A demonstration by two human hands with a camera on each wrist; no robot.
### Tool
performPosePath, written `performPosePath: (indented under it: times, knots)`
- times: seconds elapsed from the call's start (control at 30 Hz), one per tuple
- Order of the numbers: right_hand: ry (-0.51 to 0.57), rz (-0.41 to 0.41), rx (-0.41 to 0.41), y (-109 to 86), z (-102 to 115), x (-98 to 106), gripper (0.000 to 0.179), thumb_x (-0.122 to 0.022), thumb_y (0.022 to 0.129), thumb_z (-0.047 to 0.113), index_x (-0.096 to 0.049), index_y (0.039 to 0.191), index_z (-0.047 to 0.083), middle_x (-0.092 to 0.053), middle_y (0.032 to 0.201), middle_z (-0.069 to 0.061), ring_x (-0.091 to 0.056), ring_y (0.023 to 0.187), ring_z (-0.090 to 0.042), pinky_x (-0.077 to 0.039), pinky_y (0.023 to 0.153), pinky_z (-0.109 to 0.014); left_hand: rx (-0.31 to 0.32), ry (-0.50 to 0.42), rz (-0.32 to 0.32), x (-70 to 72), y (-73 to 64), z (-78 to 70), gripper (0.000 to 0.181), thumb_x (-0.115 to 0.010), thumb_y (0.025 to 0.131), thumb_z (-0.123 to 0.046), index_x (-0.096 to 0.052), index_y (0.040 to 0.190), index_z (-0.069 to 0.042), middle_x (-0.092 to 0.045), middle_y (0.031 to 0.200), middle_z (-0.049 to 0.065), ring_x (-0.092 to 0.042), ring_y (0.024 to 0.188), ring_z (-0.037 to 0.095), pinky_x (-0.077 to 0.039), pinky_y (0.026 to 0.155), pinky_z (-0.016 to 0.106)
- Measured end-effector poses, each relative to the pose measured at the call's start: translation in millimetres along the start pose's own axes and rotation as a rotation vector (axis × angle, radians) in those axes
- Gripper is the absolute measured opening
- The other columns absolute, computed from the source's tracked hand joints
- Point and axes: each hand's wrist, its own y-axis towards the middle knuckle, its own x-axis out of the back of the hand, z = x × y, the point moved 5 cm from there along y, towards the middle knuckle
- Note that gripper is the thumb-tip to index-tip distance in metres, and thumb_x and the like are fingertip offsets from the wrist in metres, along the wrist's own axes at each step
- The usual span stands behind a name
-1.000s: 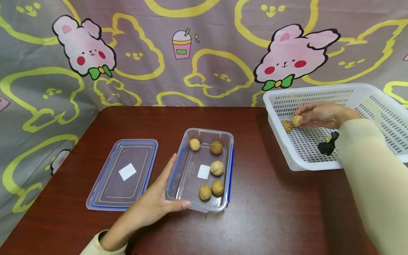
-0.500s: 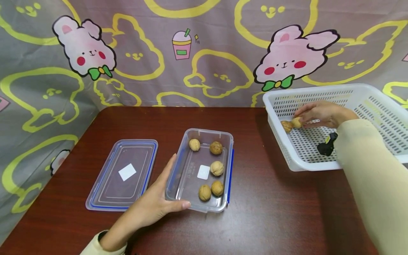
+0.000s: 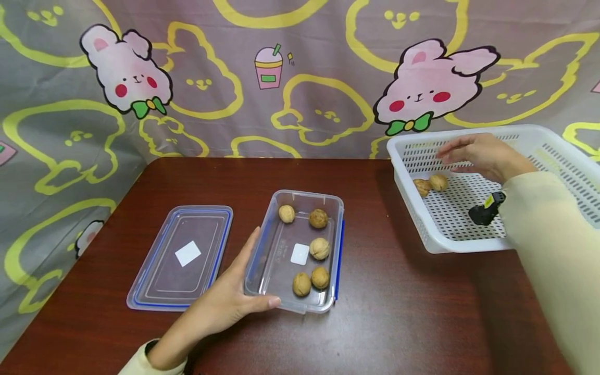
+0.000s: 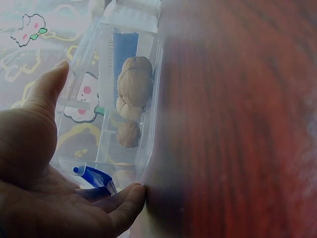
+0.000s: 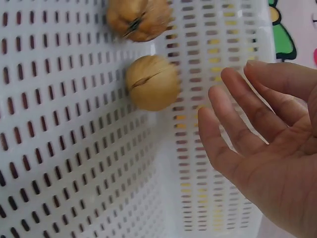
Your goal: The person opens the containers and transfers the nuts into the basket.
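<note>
My left hand (image 3: pixel 229 299) holds the near left corner of a clear plastic food container (image 3: pixel 277 265), its thumb along the near wall and its fingers along the left side. Several walnuts lie inside, among them a pale walnut (image 3: pixel 320 248) by the right wall. Over the white basket (image 3: pixel 447 246), my right hand (image 3: pixel 487 156) is raised with loosely bent fingers and holds nothing. Beneath it, a smooth tan walnut (image 5: pixel 152 83) sits beside a darker walnut (image 5: pixel 139 17) at the basket's left side. The right wrist view shows the fingers apart from both.
A clear lid (image 3: pixel 180 260) with a blue seal lies left of the container. Inside the basket, near the right sleeve, is a small black object (image 3: pixel 485 209) with a yellow-green label. A patterned curtain (image 3: pixel 323 104) hangs behind the brown table (image 3: pixel 389 312).
My right hand has let go of the tan walnut, leaving it beside the darker one, and has risen up and slightly right. The left hand and container stay in place.
</note>
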Motion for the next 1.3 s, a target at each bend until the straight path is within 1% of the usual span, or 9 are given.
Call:
performPosePath:
  times: [0.07,0.17,0.33,0.43,0.63,0.73,0.87,1.1,1.3]
  knots:
    - [0.016,-0.011,0.012,-1.9,5.5,2.3,0.019,-0.062,0.106,0.024,-0.075,0.119,0.029,-0.068,0.097,0.028,-0.062,0.097,0.001,-0.058,0.094,-0.033,-0.004,-0.001,-0.001,0.2,0.1,-0.2,0.128,-0.091,0.081,-0.038,0.002,0.169,-0.038,-0.005,0.178,0.011,-0.013,0.161,0.041,-0.015,0.124,0.070]
    - [0.114,-0.010,0.035,-5.2,14.3,2.6,0.017,-0.063,0.105,0.025,-0.077,0.111,0.033,-0.070,0.099,0.024,-0.065,0.098,-0.002,-0.059,0.085,-0.024,-0.011,0.007,-0.001,0.9,-0.5,-0.7,0.127,-0.090,0.082,-0.038,0.001,0.169,-0.038,-0.005,0.177,0.012,-0.014,0.160,0.042,-0.017,0.124,0.071]
    - [0.332,0.009,0.081,-12.0,30.8,-1.5,0.013,-0.070,0.101,0.019,-0.080,0.107,0.024,-0.076,0.102,0.014,-0.073,0.097,-0.006,-0.063,0.081,-0.023,-0.018,0.015,0.003,0.7,-0.8,-1.5,0.126,-0.090,0.083,-0.040,0.001,0.169,-0.034,-0.006,0.177,0.013,-0.014,0.160,0.043,-0.017,0.123,0.072]
    - [0.385,0.013,0.131,-17.3,44.8,-5.2,0.012,-0.073,0.098,0.014,-0.079,0.108,0.018,-0.078,0.102,0.009,-0.074,0.096,-0.009,-0.063,0.079,-0.024,-0.019,0.010,0.003,0.4,-0.5,-1.7,0.126,-0.090,0.082,-0.040,0.001,0.170,-0.033,-0.005,0.177,0.013,-0.014,0.160,0.042,-0.017,0.124,0.071]
    - [0.293,0.010,0.247,-32.3,82.8,-20.8,0.013,-0.072,0.100,0.014,-0.077,0.112,0.016,-0.077,0.106,0.007,-0.074,0.099,-0.012,-0.063,0.080,-0.022,-0.009,-0.001,0.001,-0.2,0.3,-1.2,0.127,-0.090,0.081,-0.039,0.001,0.169,-0.035,-0.005,0.178,0.011,-0.014,0.160,0.041,-0.016,0.125,0.070]
    - [0.223,0.016,0.282,-42.8,103.5,-36.1,0.018,-0.071,0.100,0.017,-0.075,0.118,0.015,-0.075,0.110,0.007,-0.073,0.103,-0.012,-0.062,0.082,-0.022,-0.010,0.006,0.001,0.0,-0.1,-1.8,0.127,-0.090,0.082,-0.039,0.002,0.169,-0.035,-0.004,0.178,0.011,-0.013,0.160,0.042,-0.016,0.124,0.071]
    - [0.217,0.066,0.307,-58.2,125.4,-60.8,0.022,-0.071,0.100,0.015,-0.072,0.122,0.013,-0.076,0.113,0.005,-0.073,0.106,-0.014,-0.062,0.086,-0.024,-0.007,0.009,0.003,0.2,-0.8,-2.0,0.126,-0.090,0.083,-0.039,0.002,0.169,-0.036,-0.004,0.178,0.011,-0.013,0.160,0.042,-0.016,0.124,0.071]
    - [0.162,0.106,0.348,-79.9,148.7,-103.3,0.030,-0.070,0.101,0.014,-0.066,0.127,0.002,-0.075,0.111,0.000,-0.073,0.103,-0.015,-0.063,0.088,-0.026,-0.039,0.010,-0.002,1.0,-0.9,-3.1,0.126,-0.090,0.083,-0.037,0.000,0.170,-0.028,-0.006,0.177,0.014,-0.013,0.160,0.044,-0.016,0.124,0.071]
    - [0.157,0.142,0.355,-88.8,160.4,-135.7,0.030,-0.069,0.099,0.007,-0.065,0.128,-0.002,-0.071,0.118,-0.012,-0.073,0.103,-0.017,-0.063,0.086,-0.027,-0.025,0.011,-0.001,0.6,-1.3,-2.4,0.126,-0.090,0.083,-0.038,0.001,0.170,-0.032,-0.005,0.177,0.012,-0.012,0.161,0.042,-0.015,0.124,0.070]
